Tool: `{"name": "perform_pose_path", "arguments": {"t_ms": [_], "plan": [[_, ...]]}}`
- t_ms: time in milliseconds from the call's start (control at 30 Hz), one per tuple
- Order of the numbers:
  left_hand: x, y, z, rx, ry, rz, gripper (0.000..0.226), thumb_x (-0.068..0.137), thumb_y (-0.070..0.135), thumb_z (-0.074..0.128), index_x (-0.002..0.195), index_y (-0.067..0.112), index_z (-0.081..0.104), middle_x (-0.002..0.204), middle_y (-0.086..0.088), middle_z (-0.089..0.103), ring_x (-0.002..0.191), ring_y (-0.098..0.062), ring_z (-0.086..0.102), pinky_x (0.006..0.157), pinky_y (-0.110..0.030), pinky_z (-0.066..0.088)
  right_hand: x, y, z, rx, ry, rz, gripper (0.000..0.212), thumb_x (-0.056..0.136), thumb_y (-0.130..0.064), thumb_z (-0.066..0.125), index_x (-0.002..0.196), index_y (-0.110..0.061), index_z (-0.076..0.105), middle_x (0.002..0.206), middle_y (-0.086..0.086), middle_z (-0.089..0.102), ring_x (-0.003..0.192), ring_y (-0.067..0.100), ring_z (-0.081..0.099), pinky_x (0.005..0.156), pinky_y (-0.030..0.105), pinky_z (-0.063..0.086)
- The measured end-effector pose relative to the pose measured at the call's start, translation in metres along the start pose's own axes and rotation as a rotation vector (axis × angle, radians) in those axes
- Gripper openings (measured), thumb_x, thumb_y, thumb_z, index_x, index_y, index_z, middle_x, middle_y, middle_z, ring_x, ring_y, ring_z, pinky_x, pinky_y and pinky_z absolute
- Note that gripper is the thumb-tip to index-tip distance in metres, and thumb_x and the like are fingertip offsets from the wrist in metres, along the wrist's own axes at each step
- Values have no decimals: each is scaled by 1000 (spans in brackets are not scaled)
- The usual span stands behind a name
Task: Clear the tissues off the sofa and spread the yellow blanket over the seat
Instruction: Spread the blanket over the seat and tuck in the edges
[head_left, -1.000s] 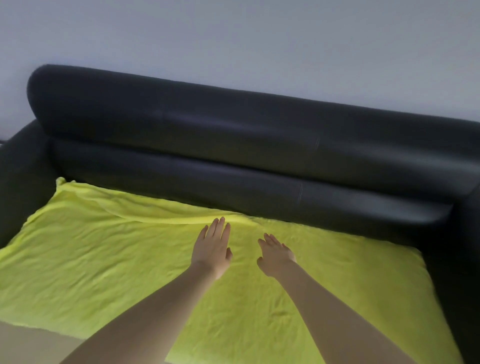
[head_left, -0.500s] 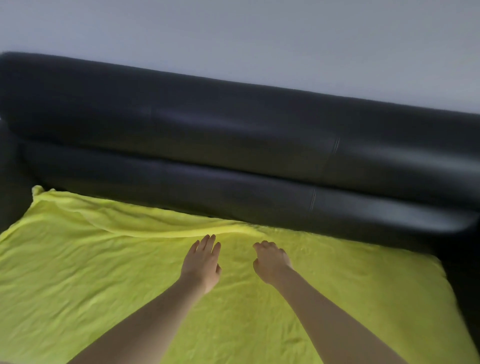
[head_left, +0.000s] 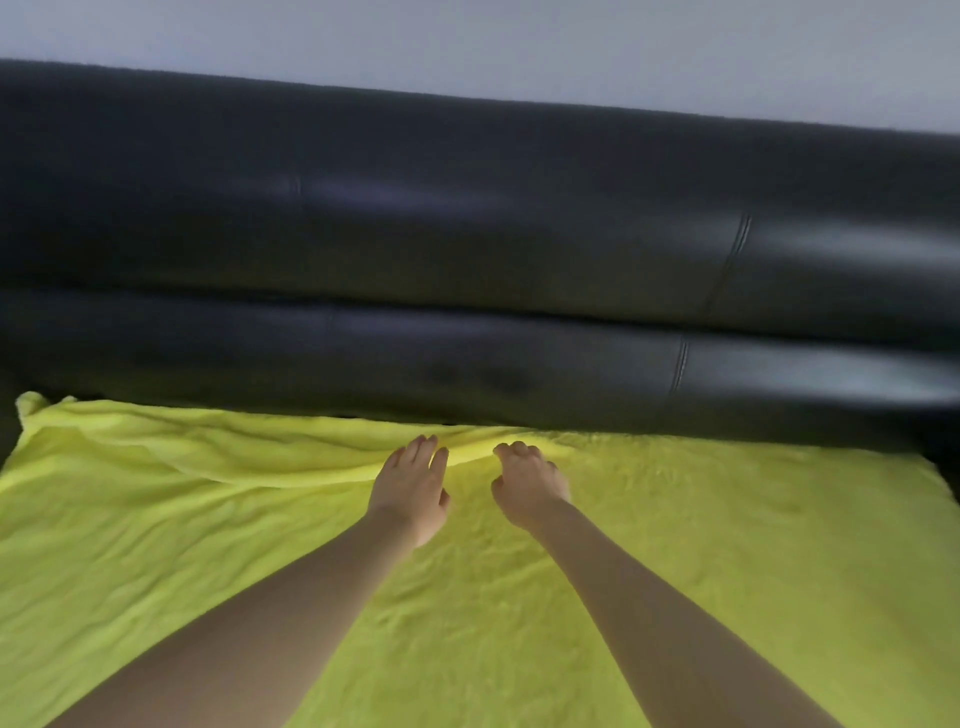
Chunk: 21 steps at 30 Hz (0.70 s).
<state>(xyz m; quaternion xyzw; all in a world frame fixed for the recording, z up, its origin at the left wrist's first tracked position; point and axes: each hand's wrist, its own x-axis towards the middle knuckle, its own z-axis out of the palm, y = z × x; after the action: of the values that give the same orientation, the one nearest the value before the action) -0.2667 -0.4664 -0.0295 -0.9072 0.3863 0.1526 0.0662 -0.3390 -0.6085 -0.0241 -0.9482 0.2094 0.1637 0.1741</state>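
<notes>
Lengthwise, yellow blanket (head_left: 675, 545) lies along sofa (head_left: 467, 249) seat.

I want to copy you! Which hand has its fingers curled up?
The right hand: its fingers curl at the yellow blanket, while the left hand lies with fingers straight.

The blanket (head_left: 675, 571) lies on the seat of the sofa (head_left: 467, 249) and reaches from the seat's left edge to its right edge. Its far edge runs along the foot of the sofa's back. The back stands behind the blanket, and the wall (head_left: 467, 41) is behind the back. A fold lies near the far left corner of the seat. My left hand (head_left: 410, 488) and my right hand (head_left: 527, 486) are side by side on the blanket, near the middle of its far edge.
</notes>
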Motion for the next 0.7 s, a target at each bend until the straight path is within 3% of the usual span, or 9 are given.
{"name": "perform_pose_path", "arguments": {"t_ms": [333, 433, 533, 700], "plan": [[36, -35, 73, -218, 361, -46, 47, 104, 30, 25, 149, 19, 27, 157, 3, 23, 145, -12, 18, 119, -29, 18, 66, -12, 90, 16, 362, -82, 48, 101, -26, 37, 148, -19, 33, 149, 0, 38, 137, 18, 35, 111, 34, 33], [55, -37, 86, -254, 470, -36, 43, 102, 27, 30, 143, 18, 39, 151, 3, 33, 139, -14, 32, 114, -29, 28, 72, -6, 113, -19, 447, -126, 42, 100, -26, 36, 140, -18, 44, 140, 0, 47, 131, 19, 40, 110, 35, 31], [63, -28, 100, -264, 584, -46, 36, 100, 25, 37, 132, 19, 51, 133, 3, 45, 120, -15, 47, 100, -29, 42, 69, 2, 135, 21, 614, -138, 39, 95, -28, 35, 126, -17, 57, 127, 1, 55, 120, 21, 49, 104, 37, 39], [64, -20, 144, -152, 664, 28, 36, 96, 29, 37, 129, 24, 49, 123, 5, 47, 116, -14, 45, 103, -29, 36, 79, 9, 156, 53, 844, -120, 41, 87, -31, 35, 108, -15, 66, 107, 1, 60, 101, 23, 55, 89, 38, 45]]}}
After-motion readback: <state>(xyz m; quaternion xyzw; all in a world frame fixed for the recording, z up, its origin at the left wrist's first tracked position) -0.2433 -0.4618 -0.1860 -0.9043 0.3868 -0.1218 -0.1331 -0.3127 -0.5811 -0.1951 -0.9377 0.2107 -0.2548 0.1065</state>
